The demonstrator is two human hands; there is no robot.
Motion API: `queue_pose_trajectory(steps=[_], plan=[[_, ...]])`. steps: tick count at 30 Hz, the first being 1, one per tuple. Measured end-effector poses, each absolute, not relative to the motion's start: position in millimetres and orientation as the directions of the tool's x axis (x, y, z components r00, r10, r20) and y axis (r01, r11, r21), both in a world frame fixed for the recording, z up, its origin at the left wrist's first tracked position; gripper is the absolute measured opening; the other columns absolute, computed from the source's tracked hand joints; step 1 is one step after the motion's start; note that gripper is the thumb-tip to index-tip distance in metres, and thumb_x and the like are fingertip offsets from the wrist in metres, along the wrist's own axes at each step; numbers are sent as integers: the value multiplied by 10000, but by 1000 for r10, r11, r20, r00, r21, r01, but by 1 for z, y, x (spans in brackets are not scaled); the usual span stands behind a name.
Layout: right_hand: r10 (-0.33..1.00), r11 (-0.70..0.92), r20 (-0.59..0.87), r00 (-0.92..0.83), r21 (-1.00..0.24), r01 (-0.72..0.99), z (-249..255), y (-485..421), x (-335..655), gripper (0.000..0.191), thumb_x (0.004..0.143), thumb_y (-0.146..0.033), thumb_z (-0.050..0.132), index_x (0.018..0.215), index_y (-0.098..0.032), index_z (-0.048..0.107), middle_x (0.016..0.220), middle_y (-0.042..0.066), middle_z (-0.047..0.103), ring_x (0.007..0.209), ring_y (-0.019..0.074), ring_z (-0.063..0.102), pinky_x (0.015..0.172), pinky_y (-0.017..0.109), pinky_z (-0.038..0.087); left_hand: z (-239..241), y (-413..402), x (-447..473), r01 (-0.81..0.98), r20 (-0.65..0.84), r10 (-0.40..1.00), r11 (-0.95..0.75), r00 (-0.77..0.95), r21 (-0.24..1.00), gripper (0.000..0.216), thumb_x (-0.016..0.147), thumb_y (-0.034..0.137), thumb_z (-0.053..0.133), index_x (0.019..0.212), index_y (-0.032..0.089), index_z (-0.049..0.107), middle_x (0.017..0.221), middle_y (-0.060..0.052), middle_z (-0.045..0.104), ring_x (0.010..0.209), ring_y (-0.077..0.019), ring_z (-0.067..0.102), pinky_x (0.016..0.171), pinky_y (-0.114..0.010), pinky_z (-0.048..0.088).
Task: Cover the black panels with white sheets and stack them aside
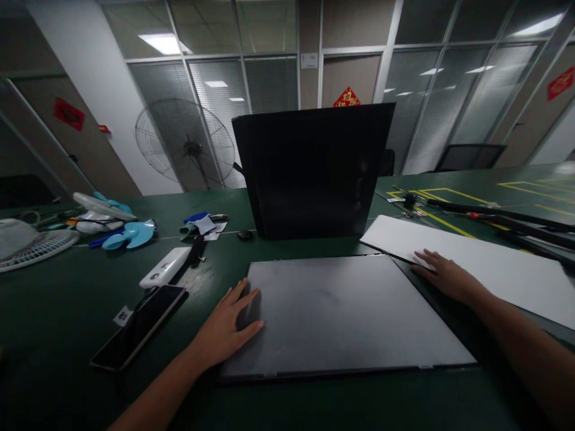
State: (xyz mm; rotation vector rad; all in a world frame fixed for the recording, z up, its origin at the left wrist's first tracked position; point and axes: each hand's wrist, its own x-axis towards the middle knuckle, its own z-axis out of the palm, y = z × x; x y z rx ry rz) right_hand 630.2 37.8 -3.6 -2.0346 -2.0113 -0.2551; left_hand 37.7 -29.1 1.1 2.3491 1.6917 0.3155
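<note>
A flat grey panel [341, 317] with a thin dark frame lies on the green table in front of me. My left hand [229, 323] rests on its left edge, fingers spread and thumb over the grey surface. To the right, a white sheet-like panel [476, 263] lies at an angle near the grey panel's far right corner. My right hand [444, 274] lies on the near edge of this white panel, its fingers stretched out. Neither hand is wrapped round anything.
A large black panel [314, 173] stands upright behind the grey one. On the left are a phone [140, 326], a white power bank [165, 267], blue fan blades [130, 234] and fan parts. Black strips [507, 215] lie at the far right. A caged fan [185, 140] stands beyond the table.
</note>
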Motion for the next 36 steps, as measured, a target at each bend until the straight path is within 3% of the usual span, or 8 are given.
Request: queue_pose_trajectory(steps=[3, 6, 16, 20, 25, 28, 31, 36], plan=[[972, -57, 226, 61, -23, 998, -9, 33, 641, 505, 982, -412, 334, 1193, -148, 709, 1091, 215, 708, 924, 341, 685, 787, 467, 507, 0, -28, 39, 902, 42, 949, -311, 313, 299, 763, 905, 652, 593, 1553, 280, 438, 1692, -113, 223, 1502, -432, 307, 1154, -643, 365], [966, -134, 227, 120, 45, 990, -1, 29, 629, 495, 1007, -359, 295, 1124, -110, 707, 908, 227, 692, 740, 312, 653, 684, 423, 443, 1, -27, 40, 911, 12, 955, -287, 296, 297, 783, 901, 670, 584, 1560, 279, 425, 1696, -110, 211, 1506, -426, 297, 1152, -639, 368], [894, -225, 428, 132, 174, 959, 56, -24, 512, 439, 1067, -394, 270, 1038, -166, 645, 814, 131, 674, 671, 269, 639, 566, 325, 277, 3, -28, 41, 897, 75, 941, -336, 329, 288, 735, 924, 647, 555, 1521, 224, 489, 1651, -118, 333, 1491, -407, 346, 1162, -637, 360], [888, 152, 383, -254, 278, 949, 43, -49, 446, 315, 1064, -282, 345, 988, -174, 631, 798, 73, 668, 672, 195, 643, 522, 299, 310, 5, -27, 40, 874, 113, 940, -341, 322, 347, 598, 1005, 620, 417, 1448, 254, 583, 1611, -75, 424, 1472, -354, 406, 1189, -607, 338], [587, 635, 368, -721, 343, 692, 10, -74, 396, 199, 967, -173, 535, 1128, -146, 649, 1087, 124, 717, 932, 247, 700, 636, 312, 527, 2, -24, 35, 788, 220, 938, -346, 269, 510, 651, 1049, 594, 244, 1412, 195, 609, 1521, -89, 547, 1427, -300, 485, 1211, -537, 338], [468, 771, 337, -817, 296, 564, 5, -83, 390, 234, 964, -193, 554, 1173, -145, 647, 1208, 124, 700, 1070, 300, 684, 712, 387, 592, 0, -22, 32, 776, 205, 953, -301, 222, 554, 676, 1044, 603, 243, 1463, 169, 547, 1518, -112, 548, 1411, -307, 502, 1204, -541, 347], [417, 826, 313, -853, 261, 499, 9, -87, 392, 323, 988, -204, 524, 1288, -123, 612, 1233, 139, 693, 1093, 310, 680, 739, 420, 607, -2, -20, 31, 821, 157, 963, -268, 218, 505, 694, 971, 628, 468, 1498, 177, 494, 1534, -128, 525, 1394, -343, 511, 1173, -554, 391], [440, 856, 299, -847, 144, 496, 16, -93, 387, 355, 1023, -305, 504, 1321, -150, 617, 1264, 123, 684, 1115, 292, 673, 796, 420, 607, -5, -20, 32, 843, 191, 944, -327, 269, 426, 653, 931, 514, 591, 1487, 187, 487, 1553, -135, 482, 1397, -338, 497, 1176, -533, 395]])
